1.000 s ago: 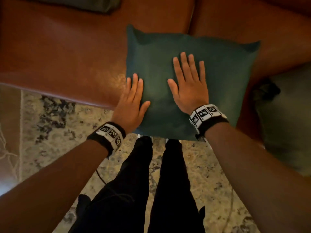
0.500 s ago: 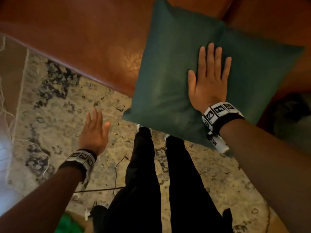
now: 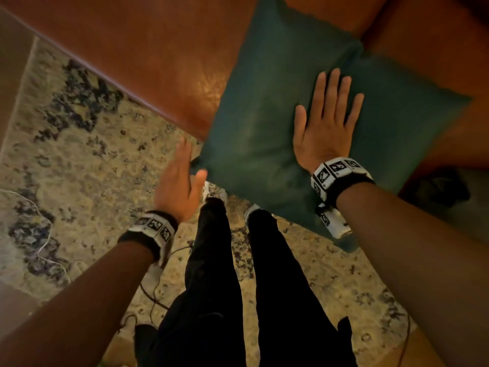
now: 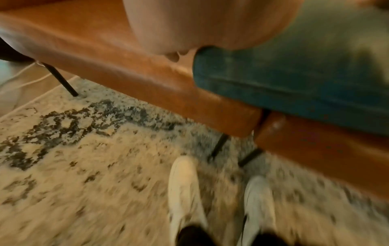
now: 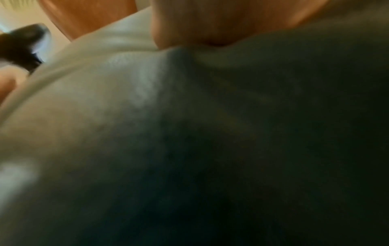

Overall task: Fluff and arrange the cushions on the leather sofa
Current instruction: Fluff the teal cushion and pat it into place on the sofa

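Observation:
A dark teal cushion (image 3: 259, 123) lies flat on the brown leather sofa seat (image 3: 148, 64), with its near edge hanging over the sofa's front. My right hand (image 3: 325, 120) presses flat on its middle, fingers straight and spread. My left hand (image 3: 180, 178), blurred and with straight fingers, is at the cushion's near left corner; the thumb looks to touch it. In the left wrist view the cushion (image 4: 294, 79) sits on the sofa's front edge (image 4: 147, 86). The right wrist view shows only blurred cushion fabric (image 5: 189, 133) close up.
A patterned beige and dark rug (image 3: 87, 160) covers the floor in front of the sofa, with thin cables (image 3: 42, 234) lying on it. My legs in black trousers (image 3: 211, 287) and white shoes (image 4: 185, 191) stand close to the sofa. A grey cushion (image 3: 465, 207) lies at the right.
My left hand left the cushion, swung out over the rug, and has now come back to the cushion's near left corner. My right hand has stayed flat on it.

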Motion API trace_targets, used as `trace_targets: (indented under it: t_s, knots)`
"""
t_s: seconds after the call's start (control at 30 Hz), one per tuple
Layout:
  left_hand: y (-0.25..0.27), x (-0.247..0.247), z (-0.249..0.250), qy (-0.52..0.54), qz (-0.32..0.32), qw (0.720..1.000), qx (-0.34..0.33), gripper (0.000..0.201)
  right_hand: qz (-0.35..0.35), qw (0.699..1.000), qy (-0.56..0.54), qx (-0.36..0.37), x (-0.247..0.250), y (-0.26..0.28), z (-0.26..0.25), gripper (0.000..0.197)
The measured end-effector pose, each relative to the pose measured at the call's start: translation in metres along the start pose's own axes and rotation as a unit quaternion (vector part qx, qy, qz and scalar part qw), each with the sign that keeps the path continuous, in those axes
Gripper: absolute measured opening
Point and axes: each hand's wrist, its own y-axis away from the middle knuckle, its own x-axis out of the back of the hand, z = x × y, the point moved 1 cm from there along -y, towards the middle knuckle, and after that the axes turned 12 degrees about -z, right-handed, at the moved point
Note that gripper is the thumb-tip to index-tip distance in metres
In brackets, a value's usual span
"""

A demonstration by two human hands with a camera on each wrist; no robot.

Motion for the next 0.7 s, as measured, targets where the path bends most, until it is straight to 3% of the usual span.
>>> trace_targets:
  t_s: [0.1, 0.2, 0.4, 0.47, 0.6, 0.7]
  knots:
    - [-0.051, 0.029, 0.057, 0.011, 0.064, 0.997, -0.043, 0.075, -0.006, 1.0, -0.002, -0.002, 0.0, -0.003, -0.001, 0.069]
    - [-0.097, 0.023, 0.098, -0.013, 0.04, 0.992, -0.116, 0.079, 0.003, 1.0, -0.006, 0.005, -0.002, -0.009, 0.009, 0.069]
    - [-0.022, -0.002, 0.025, -0.111, -0.049, 0.984, -0.133, 0.078, -0.01, 1.0, -0.026, 0.014, -0.001, -0.016, 0.016, 0.069]
    - [-0.009, 0.005, 0.024, -0.179, -0.019, 0.976, -0.125, 0.082, -0.011, 0.999, -0.028, 0.011, -0.003, -0.016, 0.011, 0.068]
    - [-0.04, -0.002, 0.074, -0.306, 0.05, 0.91, -0.276, 0.085, -0.018, 0.999, -0.028, 0.012, -0.003, -0.016, 0.012, 0.068]
    - [-0.054, -0.007, 0.044, -0.356, 0.038, 0.903, -0.236, 0.085, -0.031, 0.999, -0.041, 0.016, 0.0, -0.017, 0.013, 0.069]
